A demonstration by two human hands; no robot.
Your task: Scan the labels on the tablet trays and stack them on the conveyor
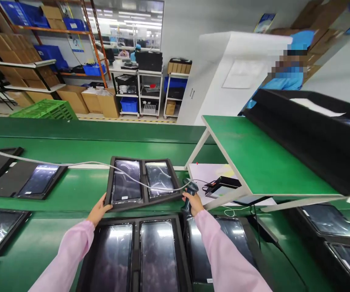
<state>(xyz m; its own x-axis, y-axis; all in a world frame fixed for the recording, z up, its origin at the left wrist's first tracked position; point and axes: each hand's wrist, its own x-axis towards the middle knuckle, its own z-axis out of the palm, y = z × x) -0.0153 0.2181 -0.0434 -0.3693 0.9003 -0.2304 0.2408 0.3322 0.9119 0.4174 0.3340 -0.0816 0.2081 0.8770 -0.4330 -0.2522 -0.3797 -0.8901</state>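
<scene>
While the black two-pocket tray [143, 182] is gripped at its 7 o'clock corner by the left hand [99, 211], a handheld scanner [189, 194] is clasped in the closed right hand [194, 202] at the tray's 4 o'clock corner, with the tray lying near the middle of the green tabletop [71, 190]. A dark screen panel [126, 181] is seated in each of its two pockets, and more filled trays [135, 255] are lined up at 6 o'clock. Since the scanner's grey cable [80, 164] is draped across the panels, it is judged that the tray could be snagged or tipped, and a panel dislodged.
</scene>
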